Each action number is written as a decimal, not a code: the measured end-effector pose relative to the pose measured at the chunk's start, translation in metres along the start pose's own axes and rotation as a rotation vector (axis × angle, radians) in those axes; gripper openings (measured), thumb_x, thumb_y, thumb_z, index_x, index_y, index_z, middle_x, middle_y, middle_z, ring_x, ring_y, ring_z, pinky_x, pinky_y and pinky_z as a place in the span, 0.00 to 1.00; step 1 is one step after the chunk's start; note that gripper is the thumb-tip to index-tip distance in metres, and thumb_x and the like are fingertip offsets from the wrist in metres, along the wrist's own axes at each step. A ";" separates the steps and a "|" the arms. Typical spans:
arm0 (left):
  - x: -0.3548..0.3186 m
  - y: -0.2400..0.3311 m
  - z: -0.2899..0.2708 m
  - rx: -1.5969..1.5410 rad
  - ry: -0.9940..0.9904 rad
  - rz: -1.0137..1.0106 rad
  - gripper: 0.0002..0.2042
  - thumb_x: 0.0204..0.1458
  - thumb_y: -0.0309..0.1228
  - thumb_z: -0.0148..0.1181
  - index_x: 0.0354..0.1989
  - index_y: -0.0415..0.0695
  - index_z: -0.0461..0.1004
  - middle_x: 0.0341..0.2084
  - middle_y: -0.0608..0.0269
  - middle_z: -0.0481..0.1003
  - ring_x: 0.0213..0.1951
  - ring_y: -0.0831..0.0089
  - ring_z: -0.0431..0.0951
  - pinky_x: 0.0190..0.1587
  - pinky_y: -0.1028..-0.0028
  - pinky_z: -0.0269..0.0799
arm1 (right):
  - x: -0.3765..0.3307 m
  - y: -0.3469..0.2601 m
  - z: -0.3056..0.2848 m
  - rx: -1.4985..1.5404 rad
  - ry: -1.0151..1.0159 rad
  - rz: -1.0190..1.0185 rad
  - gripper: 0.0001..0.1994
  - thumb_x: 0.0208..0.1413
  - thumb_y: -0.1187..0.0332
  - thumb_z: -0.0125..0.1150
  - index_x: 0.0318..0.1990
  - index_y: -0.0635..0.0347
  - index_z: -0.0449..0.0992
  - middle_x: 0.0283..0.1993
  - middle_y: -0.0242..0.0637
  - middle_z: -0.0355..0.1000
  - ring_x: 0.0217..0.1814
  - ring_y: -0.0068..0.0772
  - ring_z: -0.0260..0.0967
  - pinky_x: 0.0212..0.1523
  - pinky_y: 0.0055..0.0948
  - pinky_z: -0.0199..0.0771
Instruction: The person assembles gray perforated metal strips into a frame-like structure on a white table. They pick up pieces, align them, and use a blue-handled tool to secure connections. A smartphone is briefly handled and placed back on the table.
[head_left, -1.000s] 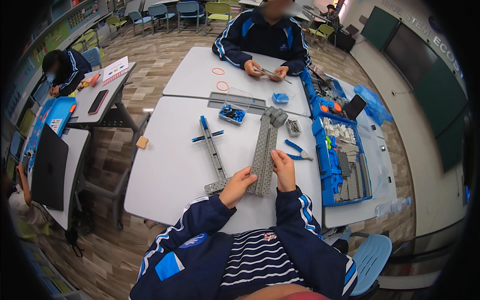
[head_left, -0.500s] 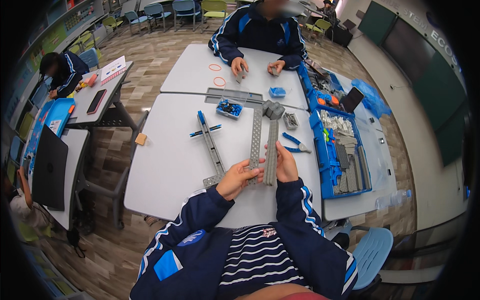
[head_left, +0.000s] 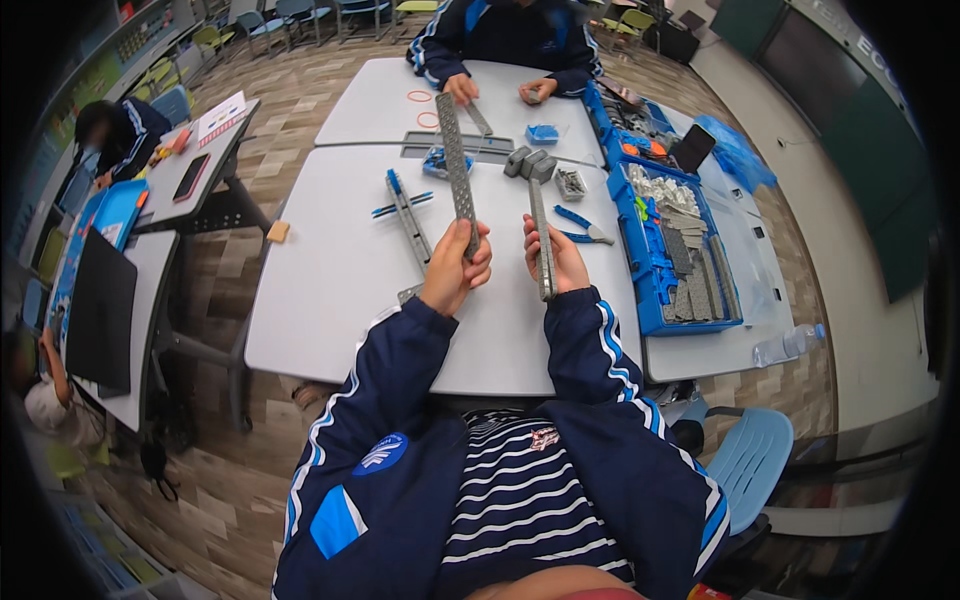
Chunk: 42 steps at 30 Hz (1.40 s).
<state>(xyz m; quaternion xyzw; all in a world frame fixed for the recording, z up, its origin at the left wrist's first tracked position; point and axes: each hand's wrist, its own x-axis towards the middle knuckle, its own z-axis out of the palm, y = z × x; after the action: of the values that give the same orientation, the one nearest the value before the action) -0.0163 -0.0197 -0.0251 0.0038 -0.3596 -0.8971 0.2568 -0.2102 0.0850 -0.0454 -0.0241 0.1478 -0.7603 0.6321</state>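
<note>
Left hand point(head_left: 455, 268) is closed on the lower end of a grey plate point(head_left: 455, 160), centre of frame, apparently to keep its length free. Right hand point(head_left: 565, 262) grips a grey bar point(head_left: 541, 235) near its lower end, right of centre, likely for the same reason. The hands stand apart, fingers curled; the plate's top leans left. Pliers point(head_left: 583, 226) lie near the bar.

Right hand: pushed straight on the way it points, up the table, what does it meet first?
Most likely the grey blocks, just past the far end of the grey beam that the right hand holds. Depth is unclear here, so it might pass above them.
</note>
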 end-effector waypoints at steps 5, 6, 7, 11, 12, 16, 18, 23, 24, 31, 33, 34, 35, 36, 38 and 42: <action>-0.002 0.003 0.005 0.141 0.061 0.038 0.15 0.66 0.32 0.44 0.59 0.43 0.61 0.36 0.65 0.67 0.26 0.81 0.62 0.25 0.81 0.59 | 0.004 0.003 -0.002 0.000 -0.028 0.037 0.17 0.68 0.68 0.44 0.59 0.68 0.67 0.52 0.39 0.72 0.41 0.28 0.74 0.39 0.24 0.81; -0.003 0.007 0.005 0.153 0.045 0.043 0.16 0.65 0.32 0.44 0.60 0.43 0.60 0.36 0.64 0.68 0.26 0.81 0.63 0.25 0.81 0.60 | 0.004 0.004 -0.003 0.003 -0.019 0.033 0.18 0.68 0.68 0.43 0.60 0.68 0.66 0.53 0.40 0.72 0.42 0.29 0.74 0.39 0.25 0.81; -0.004 0.009 0.005 0.166 0.027 0.041 0.17 0.65 0.32 0.45 0.61 0.43 0.60 0.37 0.64 0.68 0.26 0.80 0.63 0.25 0.81 0.60 | 0.003 0.003 -0.003 -0.008 -0.035 0.045 0.19 0.69 0.67 0.41 0.61 0.68 0.65 0.55 0.41 0.71 0.42 0.30 0.74 0.38 0.26 0.82; -0.006 0.013 0.006 0.140 -0.009 0.035 0.21 0.60 0.26 0.45 0.63 0.41 0.59 0.39 0.61 0.69 0.26 0.80 0.63 0.24 0.81 0.59 | 0.002 0.001 -0.002 -0.141 -0.004 -0.018 0.21 0.71 0.61 0.39 0.63 0.67 0.64 0.58 0.41 0.70 0.43 0.29 0.74 0.38 0.24 0.81; -0.007 0.013 0.006 0.129 -0.019 0.039 0.22 0.58 0.25 0.45 0.63 0.41 0.59 0.39 0.61 0.69 0.26 0.81 0.63 0.23 0.81 0.59 | 0.001 0.000 0.000 -0.176 -0.005 -0.023 0.23 0.71 0.58 0.37 0.63 0.66 0.63 0.58 0.41 0.70 0.44 0.29 0.73 0.38 0.23 0.80; -0.010 0.014 0.007 0.102 -0.008 -0.013 0.25 0.50 0.19 0.40 0.60 0.39 0.60 0.37 0.58 0.69 0.22 0.82 0.60 0.21 0.83 0.56 | -0.001 0.000 0.011 -0.346 -0.004 -0.083 0.32 0.71 0.46 0.32 0.66 0.66 0.60 0.60 0.42 0.68 0.46 0.26 0.70 0.35 0.18 0.75; -0.012 0.013 0.008 0.115 -0.018 -0.030 0.26 0.48 0.18 0.40 0.59 0.38 0.60 0.36 0.57 0.69 0.21 0.83 0.59 0.19 0.83 0.54 | -0.003 0.000 0.016 -0.434 0.053 -0.122 0.33 0.70 0.44 0.34 0.66 0.68 0.59 0.61 0.41 0.66 0.44 0.24 0.68 0.33 0.17 0.75; -0.016 0.013 0.013 0.155 -0.026 -0.074 0.26 0.47 0.19 0.41 0.59 0.36 0.61 0.33 0.60 0.69 0.21 0.83 0.60 0.20 0.82 0.55 | -0.007 0.006 0.018 -0.640 0.164 -0.167 0.27 0.68 0.53 0.48 0.63 0.68 0.64 0.53 0.36 0.70 0.40 0.19 0.67 0.31 0.14 0.73; -0.017 0.013 0.015 0.167 -0.024 -0.082 0.25 0.48 0.19 0.41 0.59 0.36 0.61 0.33 0.60 0.69 0.20 0.83 0.60 0.20 0.82 0.55 | -0.007 0.008 0.017 -0.651 0.184 -0.172 0.26 0.68 0.54 0.50 0.63 0.68 0.65 0.52 0.36 0.71 0.39 0.18 0.67 0.30 0.13 0.73; -0.026 0.027 0.024 0.256 -0.007 -0.061 0.24 0.49 0.22 0.43 0.58 0.38 0.62 0.29 0.65 0.68 0.17 0.86 0.57 0.19 0.83 0.52 | 0.000 0.012 0.007 -0.705 0.207 -0.093 0.23 0.67 0.56 0.52 0.60 0.66 0.67 0.48 0.34 0.70 0.36 0.17 0.68 0.31 0.15 0.72; -0.027 0.031 0.025 0.315 0.051 -0.040 0.23 0.48 0.22 0.44 0.57 0.37 0.64 0.26 0.68 0.67 0.17 0.86 0.57 0.19 0.83 0.51 | -0.001 0.011 0.011 -0.644 0.239 -0.094 0.22 0.67 0.57 0.53 0.59 0.67 0.68 0.45 0.34 0.70 0.33 0.16 0.66 0.29 0.15 0.71; -0.028 0.033 0.024 0.351 0.072 -0.025 0.22 0.48 0.22 0.45 0.56 0.37 0.64 0.26 0.69 0.66 0.17 0.87 0.56 0.19 0.83 0.51 | -0.004 0.010 0.016 -0.620 0.184 -0.099 0.22 0.68 0.57 0.53 0.58 0.67 0.68 0.42 0.32 0.68 0.31 0.15 0.63 0.27 0.15 0.68; -0.029 0.035 0.024 0.367 0.110 -0.012 0.22 0.48 0.22 0.45 0.56 0.37 0.64 0.25 0.69 0.66 0.17 0.87 0.56 0.19 0.83 0.51 | -0.006 0.010 0.022 -0.604 0.111 -0.092 0.21 0.68 0.58 0.51 0.59 0.67 0.66 0.41 0.32 0.68 0.30 0.15 0.61 0.25 0.14 0.65; -0.030 0.036 0.023 0.373 0.126 0.018 0.22 0.48 0.22 0.45 0.55 0.37 0.65 0.25 0.69 0.66 0.16 0.87 0.56 0.18 0.83 0.51 | -0.010 0.010 0.029 -0.593 0.117 -0.096 0.21 0.69 0.59 0.49 0.59 0.67 0.65 0.41 0.31 0.67 0.28 0.14 0.60 0.23 0.14 0.63; -0.031 0.039 0.021 0.386 0.187 0.039 0.22 0.48 0.22 0.45 0.55 0.37 0.64 0.25 0.69 0.65 0.16 0.87 0.55 0.18 0.83 0.50 | -0.025 0.008 0.046 -0.584 0.055 -0.113 0.20 0.70 0.60 0.47 0.60 0.68 0.63 0.40 0.32 0.67 0.28 0.14 0.59 0.23 0.14 0.62; -0.030 0.037 0.021 0.429 0.251 -0.019 0.21 0.48 0.21 0.43 0.54 0.36 0.64 0.24 0.68 0.65 0.15 0.87 0.55 0.17 0.84 0.48 | -0.082 -0.008 0.079 -0.665 -0.110 -0.217 0.23 0.69 0.59 0.48 0.61 0.71 0.62 0.39 0.34 0.68 0.21 0.13 0.57 0.18 0.15 0.58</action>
<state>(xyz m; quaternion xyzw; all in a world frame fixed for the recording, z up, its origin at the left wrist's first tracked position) 0.0230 -0.0147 0.0091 0.1730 -0.5071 -0.7950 0.2843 -0.1838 0.1506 0.0444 -0.2848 0.3496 -0.7310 0.5122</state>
